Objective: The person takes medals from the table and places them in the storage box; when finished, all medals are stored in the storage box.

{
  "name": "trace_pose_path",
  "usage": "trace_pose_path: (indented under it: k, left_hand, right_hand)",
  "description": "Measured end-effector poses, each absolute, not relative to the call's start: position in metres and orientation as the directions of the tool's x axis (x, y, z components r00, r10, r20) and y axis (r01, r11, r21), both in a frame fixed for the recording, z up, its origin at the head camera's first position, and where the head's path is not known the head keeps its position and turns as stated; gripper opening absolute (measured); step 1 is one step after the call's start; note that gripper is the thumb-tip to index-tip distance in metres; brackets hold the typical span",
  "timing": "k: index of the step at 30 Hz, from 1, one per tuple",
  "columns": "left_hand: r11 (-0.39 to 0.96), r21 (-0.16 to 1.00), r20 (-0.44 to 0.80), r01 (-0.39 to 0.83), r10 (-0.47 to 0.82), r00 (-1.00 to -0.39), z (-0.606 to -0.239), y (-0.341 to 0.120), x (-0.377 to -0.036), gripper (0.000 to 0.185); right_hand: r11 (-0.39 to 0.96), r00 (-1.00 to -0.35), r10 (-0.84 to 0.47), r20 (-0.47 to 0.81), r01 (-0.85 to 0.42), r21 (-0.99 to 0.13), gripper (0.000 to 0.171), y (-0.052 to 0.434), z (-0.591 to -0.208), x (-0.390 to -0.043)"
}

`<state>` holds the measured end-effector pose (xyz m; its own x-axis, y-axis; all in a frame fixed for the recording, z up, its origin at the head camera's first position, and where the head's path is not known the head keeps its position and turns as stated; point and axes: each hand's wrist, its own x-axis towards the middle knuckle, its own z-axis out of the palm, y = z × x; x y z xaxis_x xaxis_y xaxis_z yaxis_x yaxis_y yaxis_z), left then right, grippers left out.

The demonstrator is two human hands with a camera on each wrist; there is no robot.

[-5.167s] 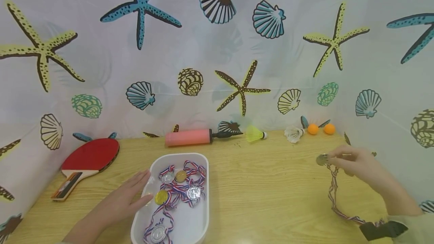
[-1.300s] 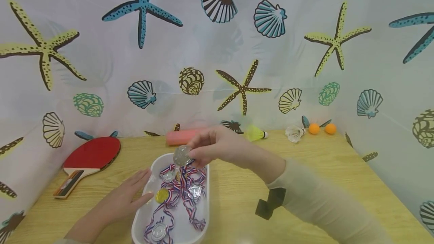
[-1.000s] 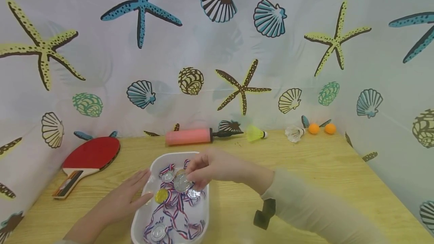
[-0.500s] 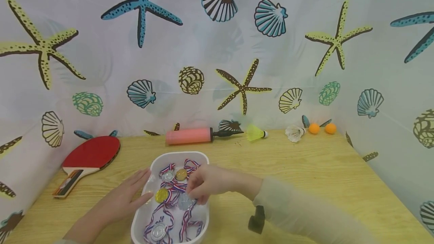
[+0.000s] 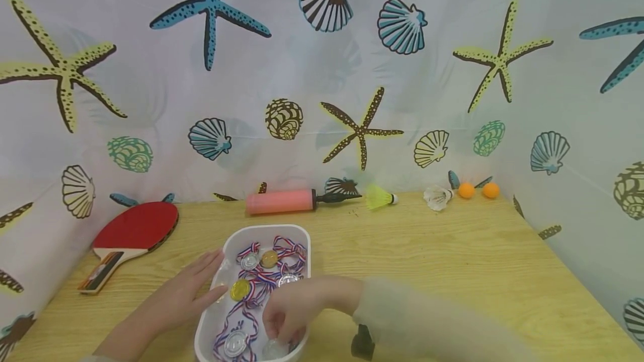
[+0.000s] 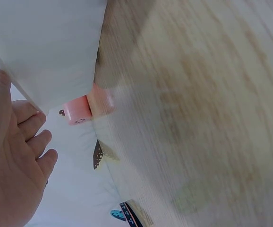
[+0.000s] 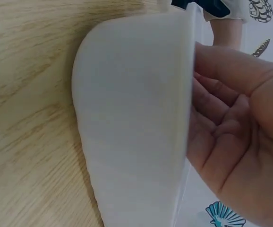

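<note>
A white tray (image 5: 266, 229) on the wooden table holds several medals on red, white and blue ribbons, among them a gold medal (image 5: 240, 290). My left hand (image 5: 183, 295) rests flat against the tray's left wall with straight fingers; the left wrist view shows the left hand (image 6: 9, 165) beside the tray wall (image 6: 46, 47). My right hand (image 5: 284, 314) reaches down into the tray's near end, its fingers curled onto a silver medal (image 5: 274, 349). In the right wrist view the right hand (image 7: 235, 118) hangs over the tray rim (image 7: 132, 118) and the medal is hidden.
A red paddle (image 5: 133, 230) lies at the left. Along the back are a pink pump (image 5: 282, 203), a yellow shuttlecock (image 5: 378, 198), a white shuttlecock (image 5: 435, 197) and two orange balls (image 5: 466, 190). A starfish-and-shell curtain closes in the table (image 5: 427, 261) on three sides.
My right hand carried a silver medal on its ribbon from the table's right side over the tray, then lowered it to the tray's near end. The left hand stayed put.
</note>
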<state>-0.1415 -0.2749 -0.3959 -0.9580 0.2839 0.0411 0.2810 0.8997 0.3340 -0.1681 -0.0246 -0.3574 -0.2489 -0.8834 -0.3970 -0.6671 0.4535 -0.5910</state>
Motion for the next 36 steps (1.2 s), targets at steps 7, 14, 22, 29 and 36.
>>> trace_pose_path:
  k: [7, 14, 22, 29, 36]
  left_hand:
    - [0.897, 0.338, 0.041, 0.284, 0.287, -0.957, -0.397, -0.276, -0.142, 0.073]
    - [0.9, 0.341, 0.019, 0.272, 0.283, -0.959, -0.395, -0.276, -0.142, 0.074]
    - [0.901, 0.347, 0.01, 0.26, 0.274, -0.962, -0.396, -0.276, -0.143, 0.075]
    - [0.905, 0.347, -0.004, 0.244, 0.262, -0.965, -0.395, -0.276, -0.143, 0.075]
    - [0.903, 0.339, 0.008, 0.265, 0.279, -0.96, -0.395, -0.275, -0.142, 0.075]
  right_hand:
    - [0.494, -0.308, -0.848, -0.431, -0.753, -0.435, 0.008, -0.036, -0.369, -0.167]
    - [0.542, -0.43, -0.828, -0.36, -0.778, -0.318, 0.008, -0.044, -0.377, -0.171]
    - [0.564, -0.48, -0.82, -0.313, -0.771, -0.296, 0.009, -0.046, -0.38, -0.176]
    - [0.557, -0.491, -0.828, -0.272, -0.778, -0.291, 0.009, -0.047, -0.382, -0.179]
    - [0.557, -0.507, -0.828, -0.24, -0.794, -0.243, 0.014, -0.047, -0.389, -0.179]
